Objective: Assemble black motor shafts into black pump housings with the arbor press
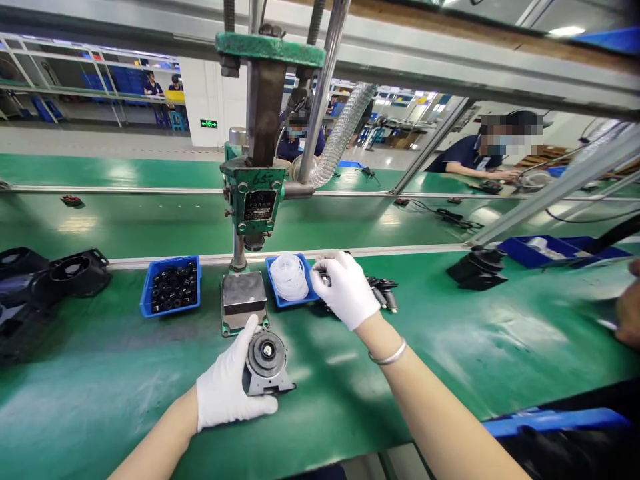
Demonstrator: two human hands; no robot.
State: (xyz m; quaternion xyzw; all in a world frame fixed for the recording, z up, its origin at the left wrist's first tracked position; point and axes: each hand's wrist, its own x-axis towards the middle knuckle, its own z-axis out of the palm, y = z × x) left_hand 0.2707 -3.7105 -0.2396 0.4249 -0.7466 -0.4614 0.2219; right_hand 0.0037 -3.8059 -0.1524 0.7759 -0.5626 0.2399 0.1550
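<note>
My left hand [227, 383], in a white glove, is wrapped around the side of a dark round motor-like part [268, 353] with a flat bracket at its base. Its thumb reaches along the top, and a small pale centre shows on the part. My right hand [345, 287], also gloved, has its fingers bent and pressed together at the right edge of a blue tray of white plastic rings [289, 277]. What those fingers hold, if anything, is hidden. Several dark small parts [385, 293] lie in a pile just behind and beside this hand.
A green hand press [255, 200] stands ahead, above a metal block [244, 290]. To its left is a blue tray of small black parts [173, 287]. Black housings [75, 273] lie at far left, another black part [477, 268] at right. Co-workers sit beyond the bench.
</note>
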